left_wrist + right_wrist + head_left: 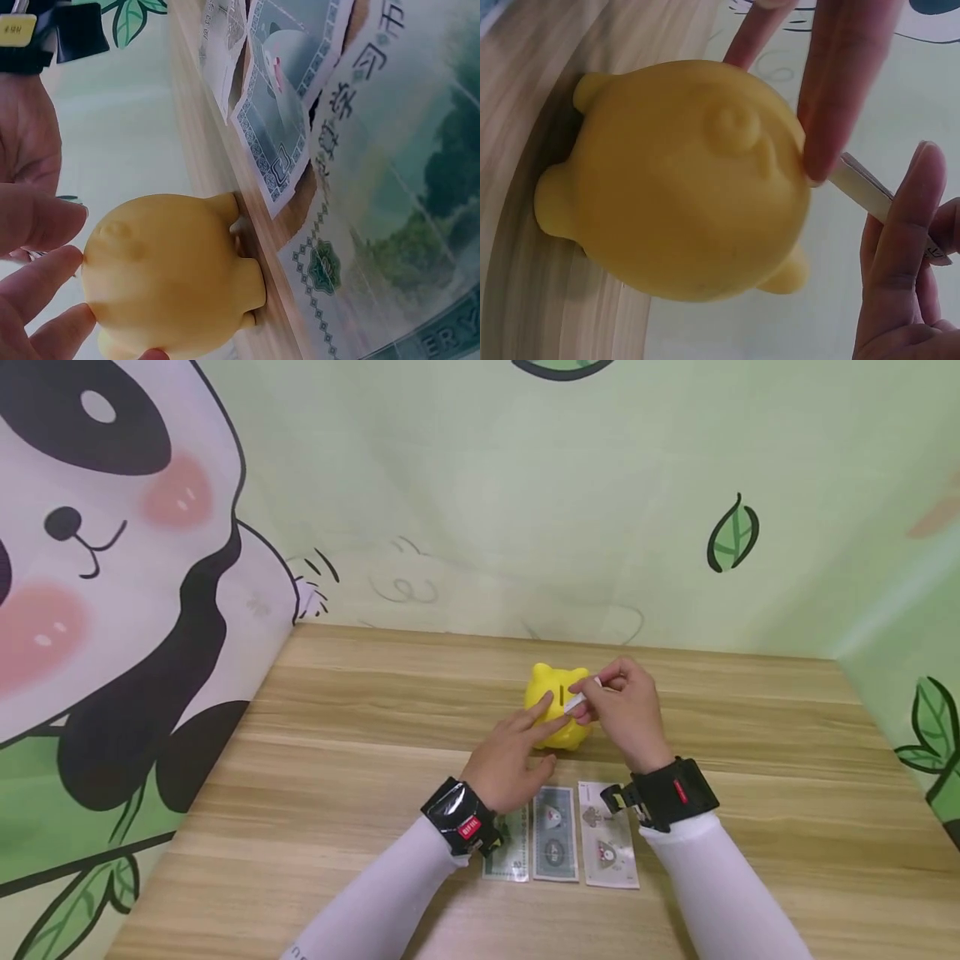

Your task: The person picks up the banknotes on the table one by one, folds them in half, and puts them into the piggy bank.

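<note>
Backdrop: pale green wall (465, 485) with printed leaves and a large panda (120, 568) on your left, above a wood-grain table (360, 777).
Piggy bank: yellow (180, 270), upright on the table beyond the notes, its slot (561, 695) facing up between your hands.
Left hand: your (513, 760) fingers are spread and fairly straight, tips resting on the bank, gripping nothing.
Right hand: your (630, 702) thumb and fingers pinch a folded paper (861, 187), its free end just beside the slot, at a slant to it.
Handling: turn the strip in line with the slot, press the folds flat, hold it close to the leading end so it doesn't buckle, and brace the bank without covering the opening.
Notes: green (513, 860), blue (555, 852) and pale (609, 852), side by side nearer you.
Writing: the green one shows Chinese characters and part of a word, "ER Y"; the wristband (678, 793) lettering is too small to read.
</note>
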The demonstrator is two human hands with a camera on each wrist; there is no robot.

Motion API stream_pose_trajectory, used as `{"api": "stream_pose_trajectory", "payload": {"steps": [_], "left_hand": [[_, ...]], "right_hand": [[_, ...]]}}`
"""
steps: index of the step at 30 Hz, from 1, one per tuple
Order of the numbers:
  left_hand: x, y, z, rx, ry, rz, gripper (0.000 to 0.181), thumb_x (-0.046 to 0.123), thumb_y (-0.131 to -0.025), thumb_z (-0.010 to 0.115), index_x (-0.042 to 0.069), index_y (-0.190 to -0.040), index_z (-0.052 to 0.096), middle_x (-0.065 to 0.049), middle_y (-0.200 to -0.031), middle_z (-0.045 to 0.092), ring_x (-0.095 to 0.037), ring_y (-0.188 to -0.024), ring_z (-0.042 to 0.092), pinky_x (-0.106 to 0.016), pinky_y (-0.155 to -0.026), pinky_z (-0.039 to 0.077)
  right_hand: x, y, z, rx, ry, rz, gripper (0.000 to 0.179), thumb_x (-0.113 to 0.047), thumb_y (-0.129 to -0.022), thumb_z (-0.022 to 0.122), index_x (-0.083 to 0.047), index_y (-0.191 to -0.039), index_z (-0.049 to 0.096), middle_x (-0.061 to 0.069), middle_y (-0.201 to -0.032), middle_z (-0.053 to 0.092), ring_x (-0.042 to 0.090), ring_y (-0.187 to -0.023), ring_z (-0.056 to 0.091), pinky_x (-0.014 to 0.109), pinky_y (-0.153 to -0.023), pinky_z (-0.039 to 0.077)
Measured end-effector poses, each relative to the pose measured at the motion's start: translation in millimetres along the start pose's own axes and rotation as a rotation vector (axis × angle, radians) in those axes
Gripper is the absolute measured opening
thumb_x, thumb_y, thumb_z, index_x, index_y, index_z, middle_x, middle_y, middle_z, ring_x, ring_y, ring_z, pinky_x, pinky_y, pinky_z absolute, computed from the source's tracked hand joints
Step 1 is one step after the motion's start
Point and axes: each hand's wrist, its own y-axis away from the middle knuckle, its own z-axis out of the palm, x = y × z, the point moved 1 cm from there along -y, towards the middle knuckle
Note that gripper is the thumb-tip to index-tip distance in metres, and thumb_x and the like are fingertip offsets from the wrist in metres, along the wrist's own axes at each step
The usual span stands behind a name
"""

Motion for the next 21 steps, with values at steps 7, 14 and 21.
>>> {"api": "stream_pose_trajectory", "payload": {"steps": [7, 14, 21], "left_hand": [[-1.7, 0.2, 0.8, 0.006, 0.004, -0.002, 0.059, 0.028, -0.101, 0.065, 0.038, -0.155, 0.046, 0.016, -0.172, 0.017, -0.031, -0.155, 0.036, -0.056, -0.118, 0.042], [-2.9, -1.1, 0.4, 0.003, -0.006, 0.002, 0.059, 0.028, -0.101, 0.064, 0.037, -0.155, 0.045, 0.015, -0.173, 0.016, -0.032, -0.155, 0.035, -0.054, -0.120, 0.040], [-2.0, 0.7, -0.5, -0.005, -0.006, 0.007, 0.059, 0.028, -0.101, 0.064, 0.036, -0.156, 0.044, 0.014, -0.173, 0.016, -0.033, -0.155, 0.034, -0.055, -0.121, 0.038]], "right_hand": [[-1, -9.4, 10, 0.007, 0.025, 0.026, 0.014, -0.006, -0.099, 0.062, -0.005, -0.100, 0.047, 0.026, -0.101, 0.073, 0.012, -0.060, 0.071, 0.030, -0.063, 0.064], [-1, -17.0, 14, -0.019, 0.028, 0.057, 0.026, -0.018, -0.101, 0.068, -0.003, -0.111, 0.049, 0.023, -0.106, 0.071, 0.011, -0.066, 0.071, 0.028, -0.068, 0.064], [6, -17.8, 16, -0.084, 0.021, 0.081, 0.038, -0.030, -0.109, 0.054, 0.002, -0.128, 0.053, 0.025, -0.119, 0.068, 0.011, -0.075, 0.072, 0.026, -0.075, 0.064]]}}
